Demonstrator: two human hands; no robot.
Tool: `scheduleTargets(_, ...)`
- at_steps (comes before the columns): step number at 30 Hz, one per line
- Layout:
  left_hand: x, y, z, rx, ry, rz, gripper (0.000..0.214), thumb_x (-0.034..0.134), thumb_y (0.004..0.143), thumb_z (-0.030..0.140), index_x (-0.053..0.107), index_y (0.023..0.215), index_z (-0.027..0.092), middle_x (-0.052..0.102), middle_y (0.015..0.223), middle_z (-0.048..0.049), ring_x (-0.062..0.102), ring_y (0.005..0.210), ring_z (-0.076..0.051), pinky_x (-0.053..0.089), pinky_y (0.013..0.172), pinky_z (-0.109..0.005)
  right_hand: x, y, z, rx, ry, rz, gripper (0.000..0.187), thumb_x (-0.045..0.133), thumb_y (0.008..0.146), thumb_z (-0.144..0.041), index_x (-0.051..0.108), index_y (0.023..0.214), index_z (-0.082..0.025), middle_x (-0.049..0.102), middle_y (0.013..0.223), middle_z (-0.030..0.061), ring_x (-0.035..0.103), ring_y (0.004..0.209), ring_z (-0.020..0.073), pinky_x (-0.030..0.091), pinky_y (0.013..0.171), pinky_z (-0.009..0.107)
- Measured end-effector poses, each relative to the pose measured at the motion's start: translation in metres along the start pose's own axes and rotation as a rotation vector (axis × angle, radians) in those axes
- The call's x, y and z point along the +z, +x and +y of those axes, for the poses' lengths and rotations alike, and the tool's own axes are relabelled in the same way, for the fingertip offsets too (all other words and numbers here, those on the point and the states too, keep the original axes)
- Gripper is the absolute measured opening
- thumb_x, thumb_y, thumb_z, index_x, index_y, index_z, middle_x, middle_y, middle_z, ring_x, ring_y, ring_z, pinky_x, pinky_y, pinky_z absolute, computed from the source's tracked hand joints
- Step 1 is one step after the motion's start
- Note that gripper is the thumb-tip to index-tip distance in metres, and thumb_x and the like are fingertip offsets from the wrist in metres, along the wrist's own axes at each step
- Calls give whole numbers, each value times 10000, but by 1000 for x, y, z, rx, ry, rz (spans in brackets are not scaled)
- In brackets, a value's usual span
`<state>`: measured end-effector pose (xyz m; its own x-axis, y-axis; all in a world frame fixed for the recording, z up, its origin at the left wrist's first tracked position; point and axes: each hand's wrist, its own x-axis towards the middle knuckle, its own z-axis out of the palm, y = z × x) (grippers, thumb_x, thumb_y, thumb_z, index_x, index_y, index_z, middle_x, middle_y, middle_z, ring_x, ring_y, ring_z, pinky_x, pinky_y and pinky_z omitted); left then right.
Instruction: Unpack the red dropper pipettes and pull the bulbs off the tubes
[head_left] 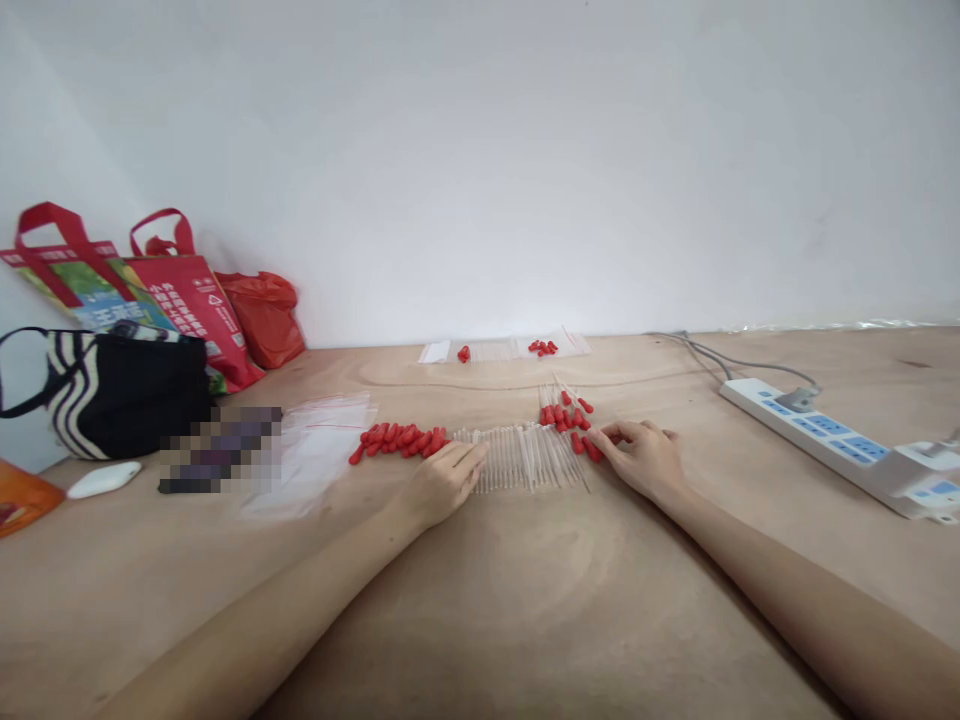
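A row of thin clear tubes (525, 458) lies side by side on the wooden table (480, 600). My left hand (442, 482) rests at the row's left end, fingers curled against the tubes. A cluster of red caps (401, 440) lies just beyond it. My right hand (641, 455) sits at the row's right end, fingertips pinched on a red cap (592, 447). More red-capped tubes (564, 410) lie just behind the row.
Clear zip bags (315, 450) lie left of the caps. Bags (127, 330) stand against the wall at far left, with a white object (103, 480) in front. A white power strip (832, 440) runs along the right. Small packets with red caps (510, 349) lie by the wall.
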<state>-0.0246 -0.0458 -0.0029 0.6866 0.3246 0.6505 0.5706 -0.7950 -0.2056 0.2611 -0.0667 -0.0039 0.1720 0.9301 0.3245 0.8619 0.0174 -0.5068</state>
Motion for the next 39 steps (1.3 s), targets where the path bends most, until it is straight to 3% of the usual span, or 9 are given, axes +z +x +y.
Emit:
scheduleTargets(7,-6,-2,1,-68,-229,-40,273,523,807,272,558,1028,116,639,896,-98,589,814,-180,513,741,-320,2,16,1,90,-8,88,324,447,732,-491,656,777,-248,663,803,27,534,857,230,241,813,417)
scheduleTargets(11,-7,-4,0,-102,-305,-101,365,565,776,361,562,1051,120,643,913,-102,584,844,-196,514,743,-335,3,35,-5,189,-15,31,359,462,708,-511,658,803,-227,659,770,53,547,840,238,250,814,422)
scheduleTargets(15,-7,-5,-2,-118,-324,-126,375,579,765,370,571,1046,121,645,910,-99,579,838,-197,510,744,-338,4,48,-15,277,-43,-62,402,418,720,-547,661,663,-231,619,587,42,560,732,228,260,809,426)
scheduleTargets(19,-6,-6,-6,-123,-317,-136,369,580,765,366,579,1035,114,643,903,-100,574,847,-197,504,756,-340,8,52,-18,305,-44,-89,387,423,720,-522,658,623,-231,610,563,45,559,687,219,301,763,391)
scheduleTargets(27,-10,-5,-7,-100,-277,-72,357,570,770,383,577,1033,142,629,908,-82,554,852,-182,482,772,-325,7,46,-15,345,30,24,332,433,737,-469,637,641,-225,613,552,23,559,662,207,302,761,387)
scheduleTargets(29,-12,-4,-5,-93,-199,-6,322,564,779,355,581,1025,147,625,904,-82,544,828,-182,468,762,-331,5,39,-16,258,137,63,326,437,745,-470,627,672,-216,627,600,20,556,650,188,324,718,346)
scheduleTargets(32,-13,-1,-1,-118,-42,80,297,548,793,301,575,1054,162,614,947,-91,530,851,-197,432,765,-348,4,21,-20,-71,219,78,270,457,767,-421,614,712,-208,643,691,16,554,706,171,321,715,310)
scheduleTargets(35,-12,3,5,-153,79,112,335,544,794,309,557,1102,179,600,1017,-100,516,911,-219,395,778,-356,9,1,-28,-384,153,110,193,495,775,-359,610,726,-213,642,732,5,534,749,167,275,769,333)
scheduleTargets(39,-9,10,14,-124,128,123,296,548,791,348,590,1050,210,636,963,-65,523,885,-209,350,771,-353,17,-15,-41,-586,133,125,160,506,793,-320,603,726,-214,635,710,-3,515,727,149,249,770,337)
